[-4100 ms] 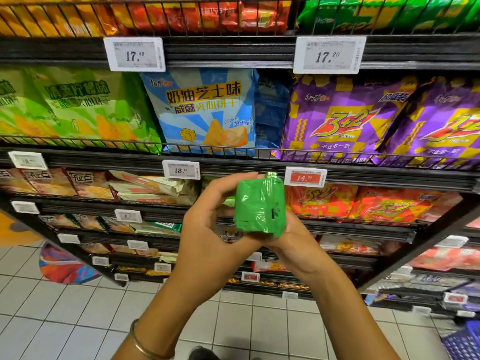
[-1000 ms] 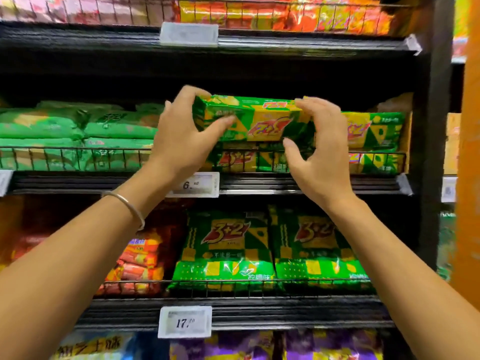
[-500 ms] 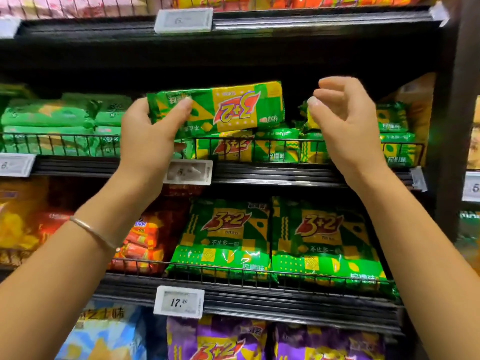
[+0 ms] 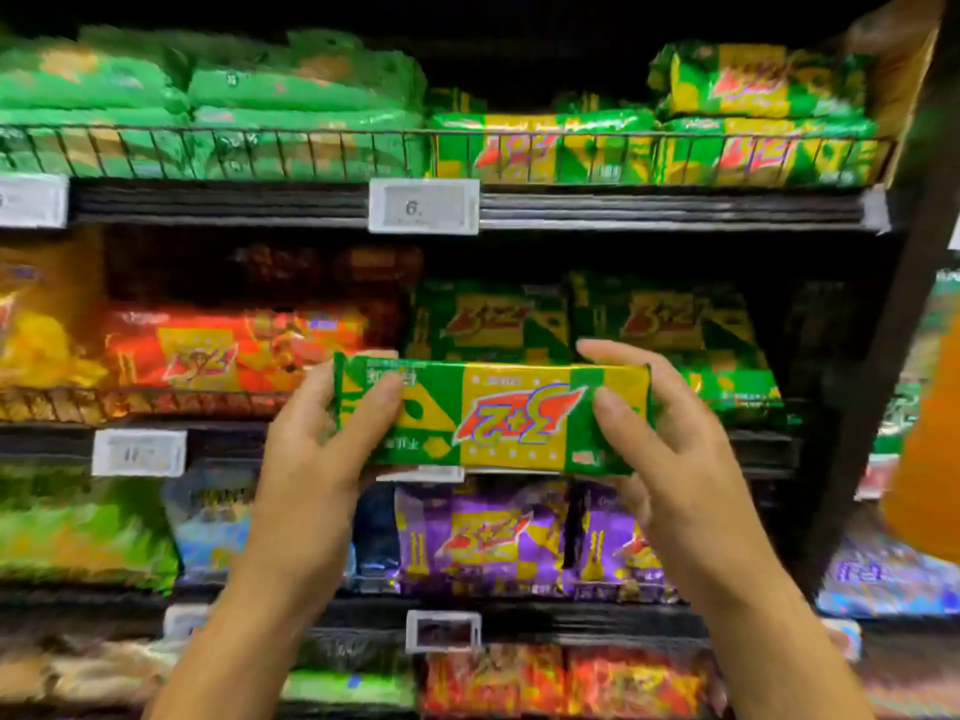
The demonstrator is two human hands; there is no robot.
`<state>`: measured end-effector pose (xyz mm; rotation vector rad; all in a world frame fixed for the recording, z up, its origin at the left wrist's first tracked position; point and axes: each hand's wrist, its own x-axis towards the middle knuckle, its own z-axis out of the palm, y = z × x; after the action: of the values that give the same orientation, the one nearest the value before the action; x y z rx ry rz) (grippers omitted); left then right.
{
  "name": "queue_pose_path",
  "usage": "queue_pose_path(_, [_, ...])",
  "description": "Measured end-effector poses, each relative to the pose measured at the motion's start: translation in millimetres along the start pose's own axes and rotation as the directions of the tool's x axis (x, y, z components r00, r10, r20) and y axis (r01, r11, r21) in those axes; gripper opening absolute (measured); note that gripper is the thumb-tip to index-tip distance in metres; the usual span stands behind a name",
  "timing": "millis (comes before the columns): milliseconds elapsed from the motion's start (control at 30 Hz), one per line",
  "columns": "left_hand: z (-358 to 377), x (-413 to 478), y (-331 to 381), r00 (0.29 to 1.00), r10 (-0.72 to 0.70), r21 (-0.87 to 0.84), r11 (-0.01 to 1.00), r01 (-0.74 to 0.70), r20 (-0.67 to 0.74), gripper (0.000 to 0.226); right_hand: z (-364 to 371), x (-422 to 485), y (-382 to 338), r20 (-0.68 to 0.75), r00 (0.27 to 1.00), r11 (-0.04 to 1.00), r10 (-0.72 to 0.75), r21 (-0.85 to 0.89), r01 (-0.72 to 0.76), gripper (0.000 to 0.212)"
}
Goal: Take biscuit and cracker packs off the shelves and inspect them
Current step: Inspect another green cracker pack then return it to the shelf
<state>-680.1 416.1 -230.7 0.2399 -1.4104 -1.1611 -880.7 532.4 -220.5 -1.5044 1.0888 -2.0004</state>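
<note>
A long green and yellow biscuit pack (image 4: pixel 493 415) with a red "3+2" logo, upside down, hangs in front of the shelves at chest height. My left hand (image 4: pixel 322 444) grips its left end, thumb across the front. My right hand (image 4: pixel 670 439) grips its right end, thumb on the front and fingers behind. More packs of the same kind (image 4: pixel 654 148) lie stacked behind a wire rail on the upper shelf (image 4: pixel 675 210).
Plain green packs (image 4: pixel 208 111) fill the upper shelf's left side. Below are red packs (image 4: pixel 234 350), large green bags (image 4: pixel 660 324), purple bags (image 4: pixel 483 537) and price tags (image 4: pixel 423 206). A dark upright post (image 4: pixel 878 356) bounds the shelves on the right.
The pack has come off the upper shelf and down in front of me. My right hand, free half a second ago, now holds its right end. The view has tilted lower.
</note>
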Motion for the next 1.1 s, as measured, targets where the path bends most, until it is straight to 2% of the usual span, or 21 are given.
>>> queue_pose_path(100, [-29.9, -61.9, -35.6, 0.964, -0.248, -0.085, 0.967, 0.24, -0.092, 0.036, 17.3, -45.3, 40.9, -0.072, 0.979, 0.981, 0.19, 0.053, -0.187, 0.041])
queue_pose_path(200, [-63.0, -112.4, -57.2, 0.889, -0.449, -0.25, 0.874, 0.416, -0.089, 0.044, 33.0, -85.5, 74.2, -0.181, 0.924, 0.939, 0.336, 0.145, -0.313, 0.04])
queue_pose_path(333, [-101.0, -160.8, -73.5, 0.867, -0.498, -0.227, 0.842, 0.49, 0.021, 0.035, 42.6, -140.3, 104.8, -0.246, 0.837, 0.867, 0.489, 0.237, -0.437, 0.037])
queue_pose_path(367, [-106.3, -169.6, -73.8, 0.857, -0.513, -0.217, 0.831, 0.511, 0.051, 0.042, 44.3, -150.2, 107.4, -0.255, 0.806, 0.843, 0.534, 0.241, -0.481, 0.035])
queue_pose_path(433, [-115.9, -184.5, -73.6, 0.833, -0.542, -0.212, 0.806, 0.553, 0.11, 0.076, 46.5, -166.8, 109.7, -0.269, 0.735, 0.781, 0.623, 0.272, -0.562, 0.04])
queue_pose_path(500, [-123.2, -196.8, -70.7, 0.832, -0.543, -0.172, 0.814, 0.555, 0.115, 0.087, 52.2, -180.0, 111.3, -0.263, 0.656, 0.704, 0.708, 0.335, -0.626, 0.059])
queue_pose_path(567, [-126.2, -204.7, -69.1, 0.842, -0.535, -0.087, 0.838, 0.539, 0.065, 0.072, 61.0, -192.4, 114.6, -0.237, 0.572, 0.617, 0.786, 0.374, -0.693, 0.077])
queue_pose_path(633, [-127.8, -209.8, -67.0, 0.839, -0.543, -0.022, 0.839, 0.544, 0.023, 0.051, 67.8, -206.3, 117.4, -0.179, 0.515, 0.542, 0.838, 0.374, -0.753, 0.075])
queue_pose_path(733, [-132.5, -214.9, -63.3, 0.787, -0.613, -0.077, 0.789, 0.609, -0.062, 0.039, 70.5, -219.5, 114.7, -0.008, 0.516, 0.456, 0.857, 0.477, -0.751, 0.076])
queue_pose_path(800, [-136.2, -217.3, -61.9, 0.732, -0.67, -0.162, 0.741, 0.652, -0.122, 0.049, 65.4, -220.8, 109.5, 0.064, 0.547, 0.441, 0.834, 0.519, -0.732, 0.072])
queue_pose_path(867, [-138.9, -218.3, -62.5, 0.685, -0.713, -0.243, 0.699, 0.673, -0.151, 0.046, 60.6, -218.8, 104.9, 0.044, 0.576, 0.486, 0.817, 0.486, -0.727, 0.066])
queue_pose_path(967, [-135.3, -219.9, -62.2, 0.67, -0.735, -0.275, 0.668, 0.692, -0.1, 0.036, 57.7, -215.7, 99.5, -0.027, 0.594, 0.555, 0.804, 0.392, -0.734, 0.065])
queue_pose_path(1100, [-127.6, -222.0, -56.5, 0.649, -0.759, -0.326, 0.628, 0.707, -0.054, 0.05, 57.3, -216.2, 89.6, -0.061, 0.618, 0.594, 0.784, 0.364, -0.717, 0.064])
